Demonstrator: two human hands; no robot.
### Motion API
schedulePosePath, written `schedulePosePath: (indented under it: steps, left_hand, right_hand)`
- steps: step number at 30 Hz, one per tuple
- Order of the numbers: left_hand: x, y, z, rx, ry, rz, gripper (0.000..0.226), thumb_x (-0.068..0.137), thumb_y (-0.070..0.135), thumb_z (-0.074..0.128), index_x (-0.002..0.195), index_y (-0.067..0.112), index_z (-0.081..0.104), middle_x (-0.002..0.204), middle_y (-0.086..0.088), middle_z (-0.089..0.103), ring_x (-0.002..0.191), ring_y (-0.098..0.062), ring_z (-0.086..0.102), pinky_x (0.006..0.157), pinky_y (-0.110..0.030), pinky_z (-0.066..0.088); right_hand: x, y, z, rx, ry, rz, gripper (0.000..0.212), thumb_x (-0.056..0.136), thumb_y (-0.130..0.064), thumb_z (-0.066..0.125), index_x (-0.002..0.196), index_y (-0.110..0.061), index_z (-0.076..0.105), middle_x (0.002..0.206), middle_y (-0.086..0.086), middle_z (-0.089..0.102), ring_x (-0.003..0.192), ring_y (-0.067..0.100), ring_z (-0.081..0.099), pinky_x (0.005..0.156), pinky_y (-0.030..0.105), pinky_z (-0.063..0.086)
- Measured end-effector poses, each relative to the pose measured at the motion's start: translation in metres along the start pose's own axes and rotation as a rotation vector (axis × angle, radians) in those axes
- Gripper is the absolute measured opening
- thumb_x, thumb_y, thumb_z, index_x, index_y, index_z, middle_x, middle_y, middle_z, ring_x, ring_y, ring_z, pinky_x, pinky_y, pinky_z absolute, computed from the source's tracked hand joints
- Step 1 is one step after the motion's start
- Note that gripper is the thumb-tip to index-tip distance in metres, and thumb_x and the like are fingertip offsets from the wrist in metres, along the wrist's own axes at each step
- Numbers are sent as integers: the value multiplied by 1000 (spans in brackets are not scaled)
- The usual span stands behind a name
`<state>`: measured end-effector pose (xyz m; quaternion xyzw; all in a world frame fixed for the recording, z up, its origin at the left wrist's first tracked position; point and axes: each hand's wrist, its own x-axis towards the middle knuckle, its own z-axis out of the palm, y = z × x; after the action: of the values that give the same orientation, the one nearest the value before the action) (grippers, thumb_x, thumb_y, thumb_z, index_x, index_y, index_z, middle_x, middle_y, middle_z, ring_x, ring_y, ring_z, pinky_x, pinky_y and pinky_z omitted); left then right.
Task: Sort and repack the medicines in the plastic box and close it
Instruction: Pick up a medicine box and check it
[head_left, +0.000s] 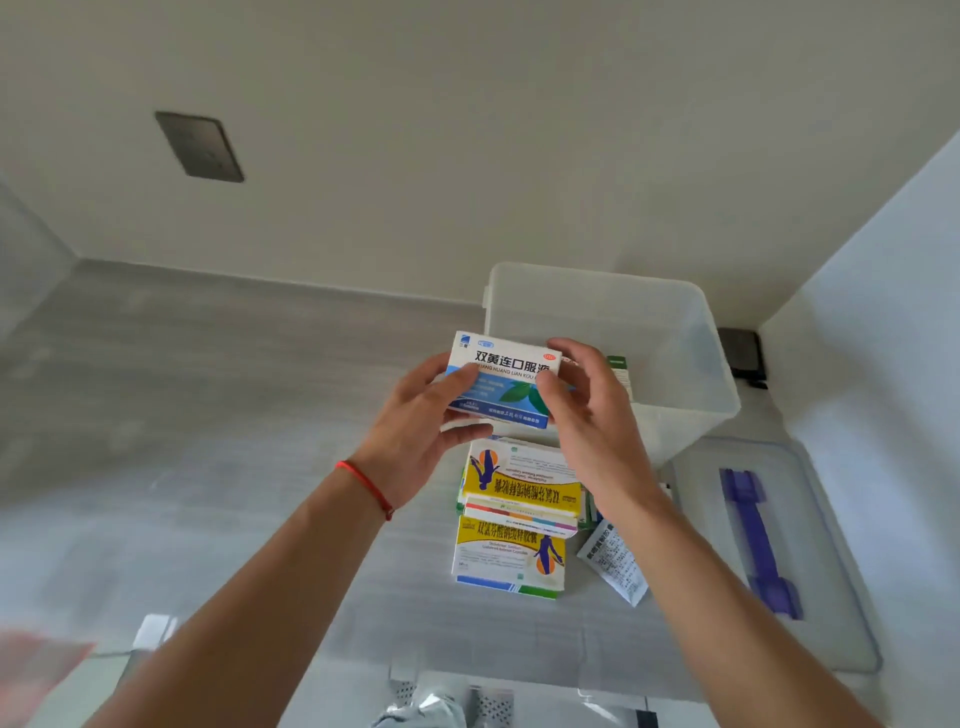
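Note:
I hold a white-and-blue medicine carton (501, 382) with green leaves printed on it, up in front of me. My left hand (421, 431) grips its left end and my right hand (592, 415) its right end. Just behind it stands the clear plastic box (675, 332), open, with a green-and-white pack (619, 371) showing inside. Below my hands a pile of yellow-and-white medicine cartons (511, 519) lies on the grey surface. The box's clear lid (831, 571) with a purple handle (756, 540) lies flat to the right.
A folded paper leaflet (615, 564) rests between the carton pile and the lid. A white wall runs along the right, with a dark socket (743, 353) behind the box. A red blurred object (36, 670) sits at the lower left.

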<state>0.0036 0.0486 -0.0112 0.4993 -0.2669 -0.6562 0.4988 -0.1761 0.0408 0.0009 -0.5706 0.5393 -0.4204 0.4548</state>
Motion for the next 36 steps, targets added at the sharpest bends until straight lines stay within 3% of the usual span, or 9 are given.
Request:
schedulePosePath:
  steps: [7, 12, 15, 19, 23, 27, 31, 33, 36]
  left_hand:
    - [-77, 2, -130, -86, 363, 30, 31, 96, 17, 62, 123, 1, 64, 106, -16, 72, 96, -29, 69, 85, -40, 61]
    - [-127, -2, -240, -94, 549, 44, 29, 98, 18, 59, 121, 1, 65, 104, -17, 71, 95, -31, 67, 82, -38, 60]
    - [-143, -1, -307, -90, 643, 46, 34, 95, 17, 64, 124, 0, 59, 101, -21, 70, 90, -33, 68, 80, -41, 61]
    - [-149, 8, -403, -68, 724, 8, 38, 92, 16, 69, 123, 3, 52, 92, -21, 74, 83, -33, 72, 78, -43, 63]
    - [-152, 28, -505, 7, 714, -72, 29, 96, 13, 63, 121, 4, 54, 97, -22, 72, 78, -28, 72, 89, -49, 58]
    - [-151, 45, -599, 146, 678, -135, 35, 100, 12, 57, 134, 2, 54, 114, -24, 68, 94, -35, 69, 93, -50, 55]
    - [-143, 52, -656, 253, 723, -216, 32, 99, 7, 56, 130, 7, 59, 123, -22, 66, 107, -36, 68, 91, -53, 57]
    - [-139, 51, -672, 367, 763, -246, 35, 97, 10, 56, 131, 11, 62, 125, -17, 67, 104, -33, 70, 90, -49, 58]
    - [-140, 49, -687, 601, 815, -276, 33, 94, 18, 58, 126, 19, 68, 118, -11, 72, 93, -31, 74, 89, -42, 60]
  right_hand:
    - [-24, 4, 144, -34, -287, 20, 34, 102, -26, 59, 135, -17, 55, 123, -1, 71, 108, 10, 69, 98, 37, 55]
    - [-51, 3, 253, -119, -670, 68, 41, 96, -18, 57, 136, -25, 58, 128, -6, 71, 97, 6, 72, 97, 39, 57]
    - [-60, -2, 321, -148, -772, 132, 43, 92, -17, 59, 133, -26, 61, 126, -5, 72, 109, 13, 71, 101, 44, 54]
    - [-72, -4, 425, -73, -802, 318, 37, 91, -10, 58, 124, -24, 66, 115, 4, 76, 103, 27, 71, 100, 51, 55]
    - [-87, -8, 531, 59, -742, 542, 39, 92, -3, 55, 127, -17, 65, 123, 9, 72, 98, 20, 65, 95, 41, 58]
    - [-101, -6, 618, 138, -681, 669, 40, 93, 0, 55, 131, -12, 63, 124, 14, 70, 94, 22, 63, 87, 36, 58]
    - [-106, -4, 675, 130, -631, 750, 26, 90, -3, 60, 115, -8, 67, 111, 13, 71, 87, 22, 65, 82, 34, 60]
    - [-109, -2, 692, 115, -617, 783, 24, 88, -5, 64, 112, -5, 67, 111, 15, 70, 87, 24, 65, 78, 31, 59]
    - [-111, 2, 710, 96, -612, 804, 33, 86, -7, 67, 118, -1, 67, 117, 19, 71, 89, 26, 65, 85, 35, 61]
